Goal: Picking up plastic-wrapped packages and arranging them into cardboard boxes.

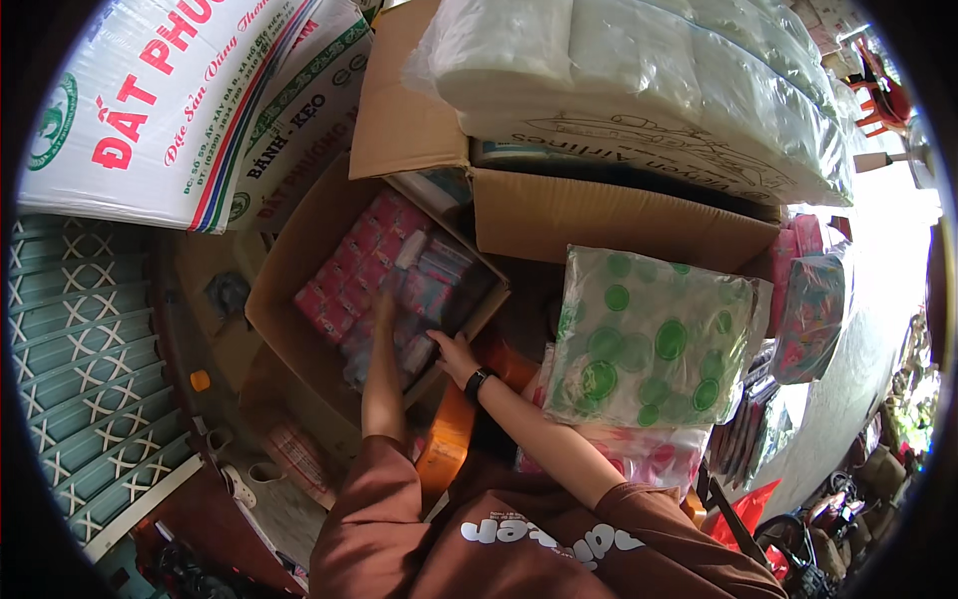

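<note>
An open cardboard box [281, 288] stands tilted before me, packed with pink printed packets [359, 262] in rows. Inside it, my left hand [391, 288] is blurred by motion. It is over the packets, beside a pale clear-wrapped packet [410, 249]; whether it grips that packet cannot be told. Bluish-grey wrapped packs [441, 269] lie on the box's right side. My right hand [455, 357], with a dark band on the wrist, holds the box's near right rim, thumb and fingers on either side. Crumpled clear plastic [363, 356] lies near my left forearm.
Large clear-wrapped white packs [636, 82] rest on a bigger open carton [621, 217] behind. White printed cartons [150, 112] stand at upper left. Green-dotted plastic packs [651, 337] are stacked at right. An orange chair part [449, 442] is close to my body; a folding gate [90, 359] lines the left.
</note>
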Demonstrator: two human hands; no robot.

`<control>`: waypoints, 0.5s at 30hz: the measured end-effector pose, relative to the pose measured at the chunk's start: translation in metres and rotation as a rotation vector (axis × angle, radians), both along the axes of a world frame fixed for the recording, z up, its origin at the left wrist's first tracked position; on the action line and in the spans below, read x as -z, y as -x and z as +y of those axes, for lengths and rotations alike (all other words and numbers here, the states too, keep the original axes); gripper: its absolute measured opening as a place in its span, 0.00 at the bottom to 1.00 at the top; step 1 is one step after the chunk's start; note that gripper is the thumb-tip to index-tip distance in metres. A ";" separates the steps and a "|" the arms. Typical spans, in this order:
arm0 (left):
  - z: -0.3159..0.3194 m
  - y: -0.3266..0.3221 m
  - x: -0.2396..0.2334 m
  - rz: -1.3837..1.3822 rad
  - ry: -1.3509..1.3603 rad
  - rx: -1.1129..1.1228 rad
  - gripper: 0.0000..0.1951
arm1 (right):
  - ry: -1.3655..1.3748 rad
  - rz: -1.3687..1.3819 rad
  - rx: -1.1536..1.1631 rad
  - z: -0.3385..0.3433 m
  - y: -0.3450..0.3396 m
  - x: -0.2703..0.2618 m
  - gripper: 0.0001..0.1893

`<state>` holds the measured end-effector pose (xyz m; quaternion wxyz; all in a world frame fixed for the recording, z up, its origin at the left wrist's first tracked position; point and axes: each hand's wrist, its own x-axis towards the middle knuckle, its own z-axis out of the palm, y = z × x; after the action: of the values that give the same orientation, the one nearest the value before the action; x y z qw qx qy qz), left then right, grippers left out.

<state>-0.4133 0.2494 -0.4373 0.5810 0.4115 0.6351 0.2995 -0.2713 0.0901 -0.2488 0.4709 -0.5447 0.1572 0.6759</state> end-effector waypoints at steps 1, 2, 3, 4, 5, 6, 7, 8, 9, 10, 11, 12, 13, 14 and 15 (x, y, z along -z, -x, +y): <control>-0.009 -0.025 -0.004 -0.018 0.028 0.013 0.35 | -0.014 0.004 0.024 -0.004 -0.009 0.006 0.32; -0.020 -0.049 -0.010 0.291 -0.143 0.309 0.37 | -0.031 0.011 0.044 -0.008 -0.017 0.011 0.31; -0.026 -0.065 -0.023 0.603 -0.336 0.602 0.38 | -0.020 0.003 0.053 -0.012 -0.022 0.018 0.31; -0.026 -0.065 -0.027 0.609 -0.341 0.599 0.38 | -0.078 0.034 0.001 -0.012 -0.023 0.025 0.37; -0.026 -0.063 -0.032 0.581 -0.372 0.648 0.37 | -0.136 0.066 -0.050 -0.011 -0.021 0.031 0.42; -0.029 -0.063 -0.036 0.547 -0.399 0.700 0.37 | -0.138 0.066 -0.050 -0.011 -0.020 0.034 0.42; -0.031 -0.063 -0.041 0.548 -0.401 0.700 0.37 | -0.119 0.057 -0.052 -0.011 -0.019 0.037 0.43; -0.034 -0.062 -0.046 0.579 -0.438 0.803 0.36 | -0.099 0.047 -0.052 -0.012 -0.018 0.040 0.44; -0.038 -0.061 -0.051 0.611 -0.472 0.906 0.35 | -0.099 0.047 -0.051 -0.012 -0.017 0.038 0.44; -0.044 -0.061 -0.055 0.610 -0.473 0.908 0.35 | -0.091 0.025 -0.017 -0.012 -0.015 0.037 0.44; -0.050 -0.063 -0.058 0.607 -0.516 0.869 0.35 | -0.083 0.003 0.017 -0.012 -0.015 0.035 0.44; -0.055 -0.062 -0.060 0.606 -0.560 0.829 0.35 | -0.085 0.002 0.019 -0.011 -0.014 0.032 0.44; -0.057 -0.060 -0.062 0.605 -0.563 0.830 0.35 | -0.091 0.054 0.006 -0.010 -0.014 0.029 0.41; -0.058 -0.058 -0.065 0.667 -0.508 0.830 0.35 | -0.097 0.106 -0.007 -0.008 -0.013 0.026 0.38; -0.058 -0.062 -0.068 0.722 -0.458 0.832 0.35 | -0.101 0.098 0.001 -0.008 -0.013 0.029 0.38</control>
<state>-0.3508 0.1914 -0.3694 0.2935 0.8163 0.4972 0.0174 -0.2583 0.0822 -0.2776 0.4899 -0.4865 0.1458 0.7086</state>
